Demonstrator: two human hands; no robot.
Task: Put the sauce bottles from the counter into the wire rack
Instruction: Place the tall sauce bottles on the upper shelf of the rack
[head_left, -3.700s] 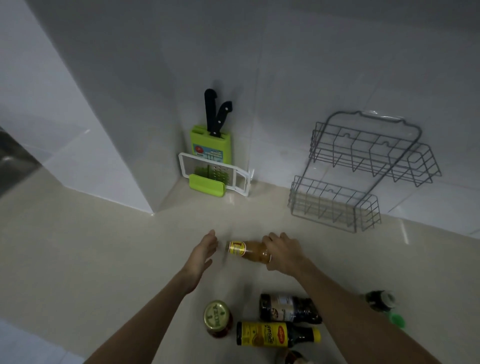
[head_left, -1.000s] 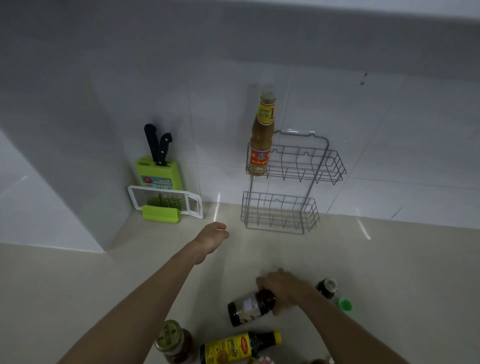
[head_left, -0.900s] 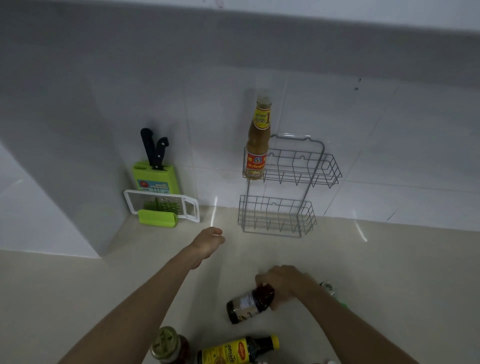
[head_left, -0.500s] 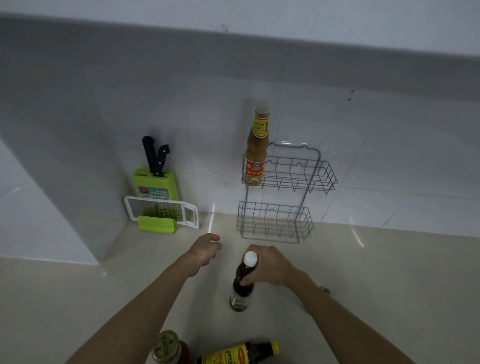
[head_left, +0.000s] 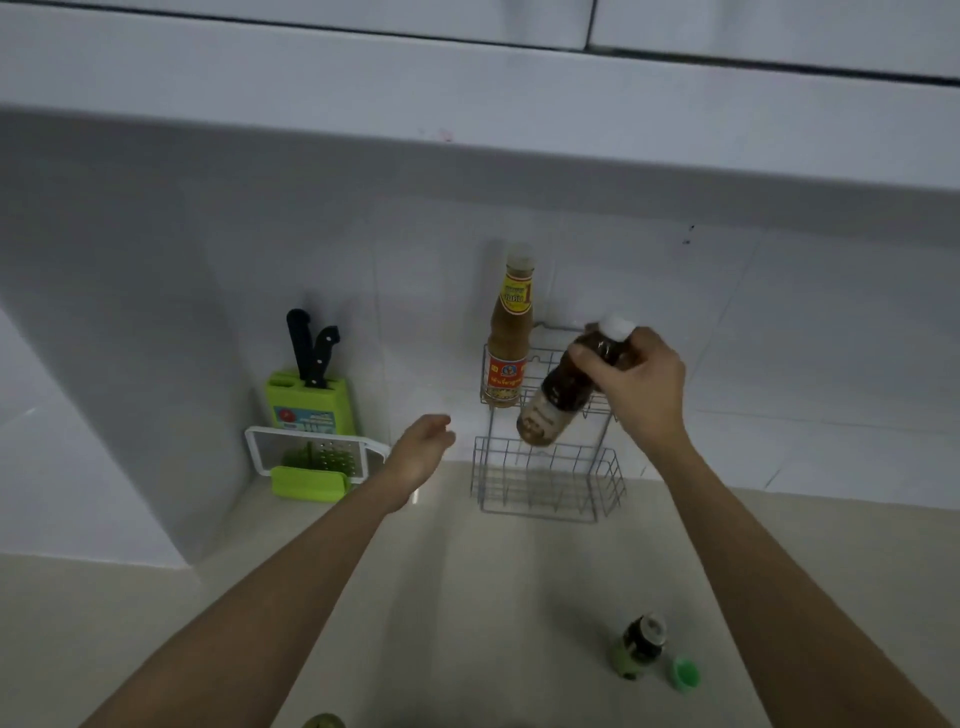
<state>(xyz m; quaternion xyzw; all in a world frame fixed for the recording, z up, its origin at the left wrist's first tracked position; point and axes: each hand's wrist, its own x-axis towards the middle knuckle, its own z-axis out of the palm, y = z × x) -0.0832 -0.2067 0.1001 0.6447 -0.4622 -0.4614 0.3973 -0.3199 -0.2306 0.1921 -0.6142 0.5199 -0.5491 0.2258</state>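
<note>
A two-tier wire rack (head_left: 550, 493) leans on the tiled wall at the back of the counter. An orange-brown sauce bottle (head_left: 509, 332) stands upright at the left end of its upper tier. My right hand (head_left: 636, 387) grips a dark sauce bottle (head_left: 558, 400) with a white cap by its neck. This bottle hangs tilted in the air in front of the upper tier, right of the standing bottle. My left hand (head_left: 421, 452) hovers left of the rack, fingers loosely curled, holding nothing.
A green knife block (head_left: 311, 400) with black handles and a white grater (head_left: 311, 457) stand in the back left corner. A small dark bottle (head_left: 641, 647) and a green cap (head_left: 685, 674) lie on the counter at right. A jar lid (head_left: 323, 721) peeks in at the bottom edge.
My right hand has lifted the dark bottle off the counter up to the rack's upper tier. My view has tilted upward, and the left hand has stayed near the rack's left side.
</note>
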